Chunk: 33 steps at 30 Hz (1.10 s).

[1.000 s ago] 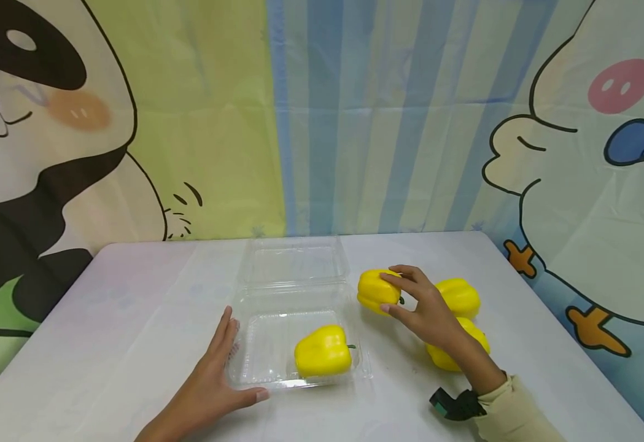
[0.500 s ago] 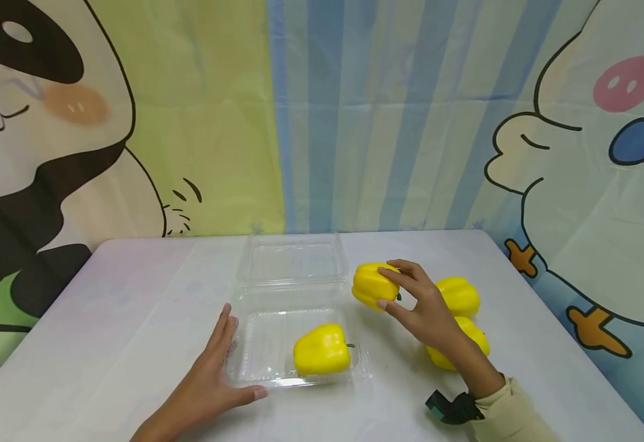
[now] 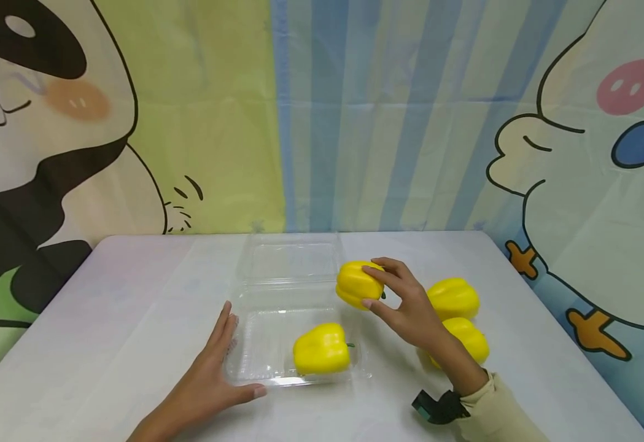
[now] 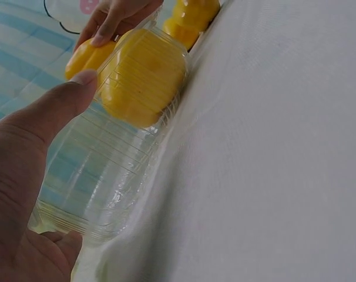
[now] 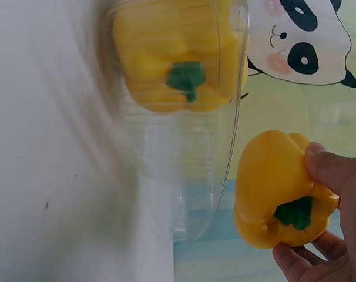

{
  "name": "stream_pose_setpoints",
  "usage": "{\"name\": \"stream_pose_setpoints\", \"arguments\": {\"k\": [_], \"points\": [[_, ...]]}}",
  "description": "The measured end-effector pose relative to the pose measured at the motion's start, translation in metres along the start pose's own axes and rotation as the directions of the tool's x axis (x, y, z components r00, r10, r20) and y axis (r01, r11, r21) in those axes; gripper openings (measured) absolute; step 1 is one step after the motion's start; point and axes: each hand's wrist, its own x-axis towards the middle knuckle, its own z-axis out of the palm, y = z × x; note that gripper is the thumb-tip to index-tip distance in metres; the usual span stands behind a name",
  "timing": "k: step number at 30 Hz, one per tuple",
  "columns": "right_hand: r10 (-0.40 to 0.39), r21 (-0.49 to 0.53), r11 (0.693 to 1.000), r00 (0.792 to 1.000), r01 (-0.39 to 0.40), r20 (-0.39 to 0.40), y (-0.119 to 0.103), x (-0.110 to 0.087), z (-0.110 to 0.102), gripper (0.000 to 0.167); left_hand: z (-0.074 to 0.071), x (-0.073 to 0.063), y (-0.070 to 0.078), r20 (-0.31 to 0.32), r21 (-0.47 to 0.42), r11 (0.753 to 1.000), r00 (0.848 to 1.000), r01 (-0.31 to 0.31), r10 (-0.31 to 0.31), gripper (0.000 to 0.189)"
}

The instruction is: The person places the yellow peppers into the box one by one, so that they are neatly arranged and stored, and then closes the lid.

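In the head view my right hand holds a yellow bell pepper between thumb and fingers, above the right edge of a clear plastic clamshell box. The right wrist view shows that held pepper with its green stem toward the palm. Another yellow bell pepper lies inside the box at its front right. My left hand rests at the box's left side with straight fingers, its thumb stretched along the front edge. The box's lid lies folded back, away from me.
To the right, two more yellow bell peppers lie on the white table: a rear pepper and a front pepper partly hidden by my right forearm. A printed curtain hangs behind the table's far edge. A black camera mount sits on my right wrist.
My right hand has carried its bell pepper leftward and slightly up, from beside the box to over its right edge. The left hand and the box stay nearly in place.
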Motion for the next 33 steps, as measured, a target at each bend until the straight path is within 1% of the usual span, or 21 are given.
{"name": "stream_pose_setpoints", "arguments": {"k": [4,7,10,14,21,23,25,27,31,33], "points": [[-0.022,0.013,1.000,1.000,0.022,-0.009,-0.004,0.004,0.005,0.057,0.001,0.000,-0.002,-0.008,-0.021,1.000,1.000,-0.020,0.020,0.131],[-0.020,0.033,0.999,1.000,0.020,-0.003,-0.007,0.006,0.007,0.055,0.002,0.001,-0.004,-0.016,-0.021,0.999,1.000,-0.026,0.026,0.131],[-0.021,0.044,0.999,1.000,0.021,-0.008,-0.008,0.007,0.009,0.055,0.003,0.001,-0.004,-0.016,-0.022,1.000,1.000,-0.018,0.018,0.131],[-0.019,0.065,0.998,1.000,0.020,-0.008,-0.007,0.008,0.012,0.055,0.002,0.002,-0.001,-0.005,-0.022,1.000,1.000,-0.008,0.008,0.132],[-0.005,0.104,0.995,0.998,-0.001,0.056,-0.006,0.007,0.020,0.054,0.001,0.002,0.000,-0.002,-0.017,1.000,1.000,-0.010,0.010,0.132],[-0.008,0.101,0.995,0.998,0.002,0.065,-0.006,0.008,0.021,0.054,0.001,0.002,0.000,0.000,-0.014,1.000,1.000,-0.007,0.007,0.133],[-0.012,0.117,0.993,0.998,0.004,0.069,-0.007,0.009,0.022,0.055,0.001,0.003,0.000,0.002,-0.016,1.000,1.000,0.002,-0.002,0.133],[-0.016,0.159,0.987,0.997,0.003,0.077,-0.010,0.011,0.024,0.056,0.001,0.003,-0.001,0.005,-0.020,1.000,1.000,0.013,-0.013,0.133],[-0.025,0.244,0.970,0.994,-0.001,0.104,-0.027,0.018,0.020,0.057,0.001,0.003,0.000,0.006,-0.015,1.000,1.000,0.024,-0.024,0.133],[-0.019,0.242,0.970,0.992,-0.011,0.123,-0.037,0.021,0.017,0.058,0.001,0.003,0.000,0.005,-0.013,1.000,1.000,0.025,-0.025,0.134]]}}
